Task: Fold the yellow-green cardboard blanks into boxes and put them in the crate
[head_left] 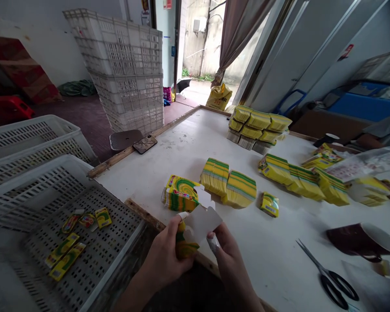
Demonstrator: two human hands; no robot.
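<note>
My left hand (169,249) is wrapped round a small yellow-green cardboard box (186,248) at the table's front edge. White inner flaps of the box stand up at its open end. My right hand (225,255) has its thumb and fingers closed on the right side of the white flap; the thumb carries a pale wrap or tape. Just beyond my hands lies a stack of printed yellow cartons (182,193), the top one with its white flaps out. Bundles of flat yellow-green cartons (214,175) stand next to it. One closed small box (269,204) lies to the right.
Black-handled scissors (328,277) and a dark mug (357,240) are on the right. More carton bundles (258,125) stand at the back. A phone (144,144) rests near the left edge. A white crate (117,242) on the left holds several small boxes (67,261).
</note>
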